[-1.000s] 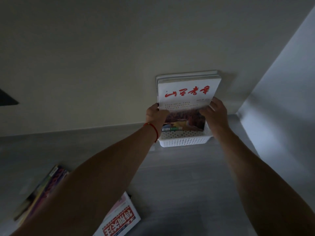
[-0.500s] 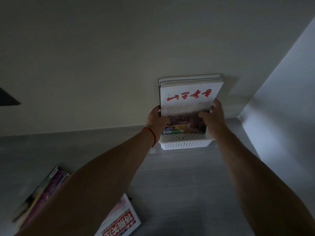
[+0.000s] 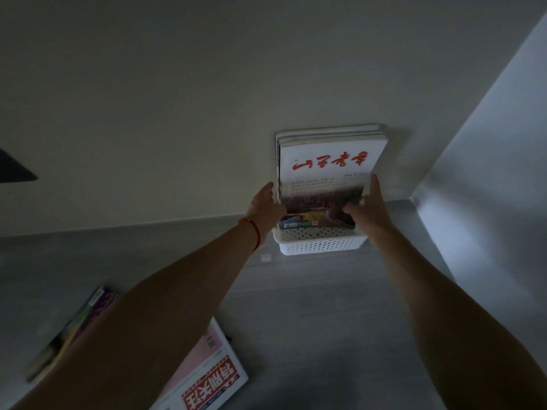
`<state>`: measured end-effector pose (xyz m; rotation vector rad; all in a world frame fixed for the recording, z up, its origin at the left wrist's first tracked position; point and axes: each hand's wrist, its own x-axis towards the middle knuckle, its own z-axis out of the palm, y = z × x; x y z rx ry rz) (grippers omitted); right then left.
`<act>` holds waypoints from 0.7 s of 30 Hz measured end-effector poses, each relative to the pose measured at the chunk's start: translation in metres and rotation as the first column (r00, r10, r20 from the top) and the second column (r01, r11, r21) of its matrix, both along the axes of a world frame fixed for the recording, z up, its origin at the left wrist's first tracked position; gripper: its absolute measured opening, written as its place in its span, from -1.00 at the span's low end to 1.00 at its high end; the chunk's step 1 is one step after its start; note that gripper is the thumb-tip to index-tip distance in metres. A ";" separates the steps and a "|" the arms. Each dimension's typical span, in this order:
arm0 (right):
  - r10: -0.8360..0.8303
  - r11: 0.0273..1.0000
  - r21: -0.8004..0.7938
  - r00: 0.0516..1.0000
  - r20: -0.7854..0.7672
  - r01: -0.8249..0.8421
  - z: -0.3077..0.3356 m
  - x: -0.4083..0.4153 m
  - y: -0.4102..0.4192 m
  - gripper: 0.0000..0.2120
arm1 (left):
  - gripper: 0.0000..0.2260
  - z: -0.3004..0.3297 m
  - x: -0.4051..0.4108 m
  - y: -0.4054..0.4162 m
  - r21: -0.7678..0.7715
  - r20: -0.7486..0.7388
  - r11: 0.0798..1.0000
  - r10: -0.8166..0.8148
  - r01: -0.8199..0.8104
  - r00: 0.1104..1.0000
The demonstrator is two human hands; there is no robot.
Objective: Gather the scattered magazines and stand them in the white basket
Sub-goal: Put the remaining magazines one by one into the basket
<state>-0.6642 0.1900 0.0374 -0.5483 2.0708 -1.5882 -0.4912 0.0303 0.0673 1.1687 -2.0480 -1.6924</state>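
Here, in dim light, I see a grey floor [image 3: 310, 306] running back to a plain pale wall [image 3: 177, 99], with a brighter white panel [image 3: 488, 173] cutting in at the right corner. The white basket [image 3: 319, 244] sits on the floor right against that wall, and a stack of magazines [image 3: 331, 164] stands upright in it, leaning back on the wall, the front cover white with red characters showing upside down. My left hand [image 3: 265, 210] lies along the stack's left edge with its fingers fairly straight, touching rather than clutching. My right hand [image 3: 367, 205] is at the right edge, thumb pressed on the front cover and fingers reaching up along the side, so it looks to be grasping the front magazine. A red string [image 3: 251, 232] circles the left wrist. Nearer me, two more magazines lie flat on the floor: a white and pink magazine [image 3: 207, 380] with a red title block, partly under my left forearm, and a dark colourful magazine [image 3: 77, 321] further left. A dark shape [image 3: 14, 170] juts in at the left edge.
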 end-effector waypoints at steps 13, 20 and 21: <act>0.363 0.931 0.232 0.787 -0.499 -0.282 -0.017 0.252 -0.002 -0.71 | -0.61 -0.066 0.296 0.005 -0.294 0.210 0.949 0.178 -0.111 0.961; 0.718 0.614 0.733 0.592 -0.366 -0.293 -0.058 0.416 -0.061 -0.58 | -0.43 -0.119 0.461 -0.011 -0.474 0.475 0.801 -0.117 0.366 0.872; 0.712 0.585 0.770 0.615 -0.339 -0.253 -0.065 0.431 -0.065 -0.55 | -0.40 -0.125 0.476 -0.012 -0.472 0.514 0.777 -0.141 0.416 0.846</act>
